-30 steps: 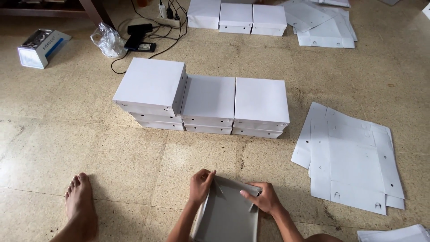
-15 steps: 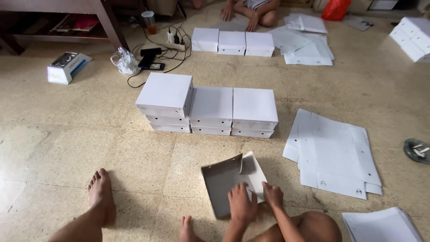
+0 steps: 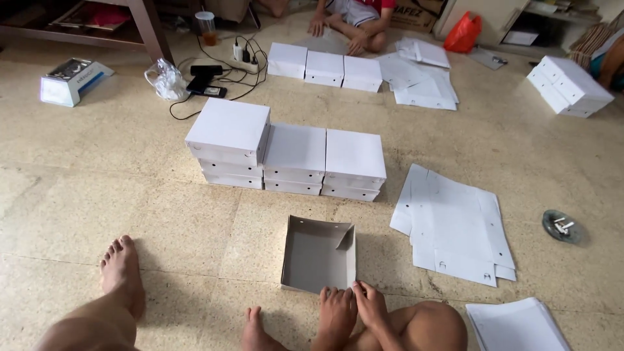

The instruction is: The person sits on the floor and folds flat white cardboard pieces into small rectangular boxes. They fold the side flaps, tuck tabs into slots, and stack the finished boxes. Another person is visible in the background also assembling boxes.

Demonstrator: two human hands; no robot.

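Box tray (image 3: 318,255) now flat on floor; both hands (image 3: 354,307) seemingly pressing near edge.

Your two hands sit low and close together in front of you, between your bent legs. Your left hand (image 3: 336,311) is palm down, fingers stretched forward and held together, the fingertips pointing away from your body. Your right hand (image 3: 371,304) lies just beside it on the right, touching or nearly touching it, also palm down with the fingers extended and slightly spread. Neither hand is curled around anything; both are flat and loose, fingertips pressing down at their far ends. Your wrists angle in toward each other, and both forearms run back toward your body, soon lost at the lower edge of the view.
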